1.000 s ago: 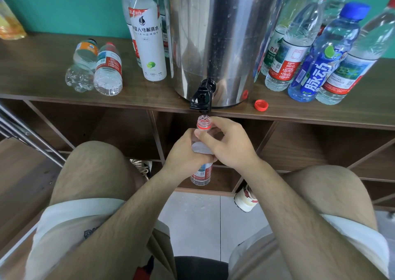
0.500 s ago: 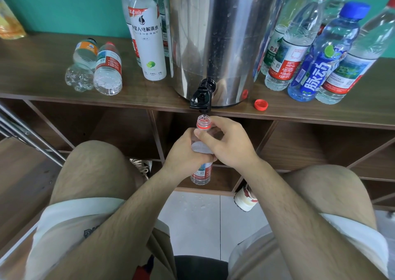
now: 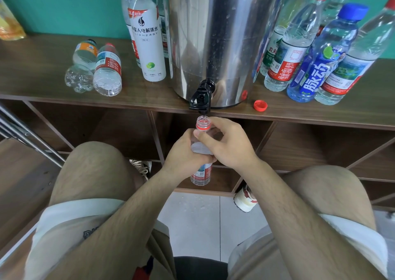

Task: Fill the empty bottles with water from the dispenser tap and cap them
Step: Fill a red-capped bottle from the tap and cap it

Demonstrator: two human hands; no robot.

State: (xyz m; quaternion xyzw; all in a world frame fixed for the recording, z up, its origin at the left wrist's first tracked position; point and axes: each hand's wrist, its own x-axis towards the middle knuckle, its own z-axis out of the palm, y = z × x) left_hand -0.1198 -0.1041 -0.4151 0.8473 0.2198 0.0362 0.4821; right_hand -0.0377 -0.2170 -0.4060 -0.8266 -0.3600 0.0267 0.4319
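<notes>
Curling round the bottle (image 3: 203, 123), both hands' fingers (image 3: 215, 122) hold it under the tap (image 3: 201, 99).

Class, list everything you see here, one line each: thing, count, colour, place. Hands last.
shelf: one, brown, across the view
dispenser: one, steel, on the shelf, centre
tap: one, black, dispenser's front
held bottle: one, clear, red neck ring, uncapped, under the tap
loose cap: one, red, right of dispenser
lying bottles: two, clear, shelf's left
standing bottles: several, clear or blue, beside the dispenser
left hand: one, grips the held bottle
right hand: one, grips it near the neck
</notes>
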